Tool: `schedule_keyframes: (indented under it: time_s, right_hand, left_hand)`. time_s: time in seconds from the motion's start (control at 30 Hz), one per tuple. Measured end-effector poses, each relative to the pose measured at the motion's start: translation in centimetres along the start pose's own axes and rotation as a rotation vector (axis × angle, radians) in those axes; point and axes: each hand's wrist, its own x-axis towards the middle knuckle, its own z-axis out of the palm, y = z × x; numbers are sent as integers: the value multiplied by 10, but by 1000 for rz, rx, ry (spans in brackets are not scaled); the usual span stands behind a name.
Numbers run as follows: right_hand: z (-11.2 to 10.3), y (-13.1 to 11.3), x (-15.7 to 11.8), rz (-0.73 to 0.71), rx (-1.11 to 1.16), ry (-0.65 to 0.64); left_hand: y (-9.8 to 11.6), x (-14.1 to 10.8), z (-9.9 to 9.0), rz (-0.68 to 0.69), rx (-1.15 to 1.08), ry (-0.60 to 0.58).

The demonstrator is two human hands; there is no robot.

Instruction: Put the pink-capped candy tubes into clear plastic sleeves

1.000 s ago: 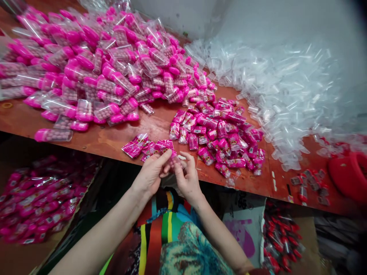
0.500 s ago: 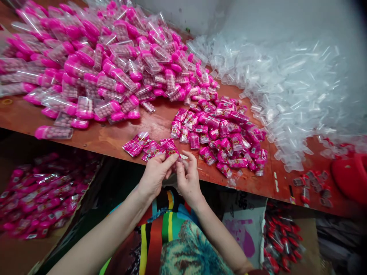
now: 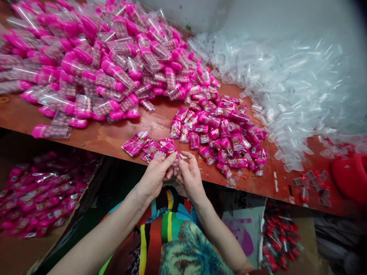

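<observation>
Close to the table's front edge, my left hand (image 3: 155, 172) and my right hand (image 3: 189, 175) are closed around a small candy tube (image 3: 175, 163). Pinkish balls show through it between my fingers; most of it is hidden, and whether a sleeve covers it I cannot tell. Flat pink printed sleeves (image 3: 135, 144) lie on the table just beyond my left hand. To the right of my right hand is a heap of tubes wrapped in pink sleeves (image 3: 226, 133).
A large pile of pink-capped candy tubes (image 3: 114, 78) covers the table's (image 3: 100, 139) back left. Clear empty tubes (image 3: 286, 88) are heaped at right, near a red container (image 3: 351, 177). Below the edge stand a box of wrapped tubes (image 3: 43, 194) and a box of red-capped tubes (image 3: 279, 236).
My right hand has turned slightly and its thumb now presses closer to the left fingers. More of the pinkish balls shows between my hands. The view has shifted a little.
</observation>
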Motion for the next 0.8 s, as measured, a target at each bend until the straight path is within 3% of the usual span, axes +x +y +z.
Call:
schedule_keyframes:
  time_s: [0.13, 0.23, 0.37, 0.47, 0.57, 0.8]
  right_hand:
    - [2, 2, -2, -136, -218, 81]
    - [1, 3, -1, -124, -225, 88]
    - [-9, 1, -1, 18, -102, -97]
    - [-17, -2, -3, -6, -166, -197]
    - [-20, 0, -4, -99, -286, -96]
    - [-20, 19, -3, -190, -318, 58]
  left_hand:
    - [-3, 0, 2, 0, 2, 28]
    - [-7, -2, 4, -40, -27, 23]
    - [-4, -1, 1, -57, -62, -49]
    - [1, 1, -2, -40, -65, -104]
    - [1, 2, -3, -17, -55, -106]
    - [-14, 0, 4, 76, 69, 66]
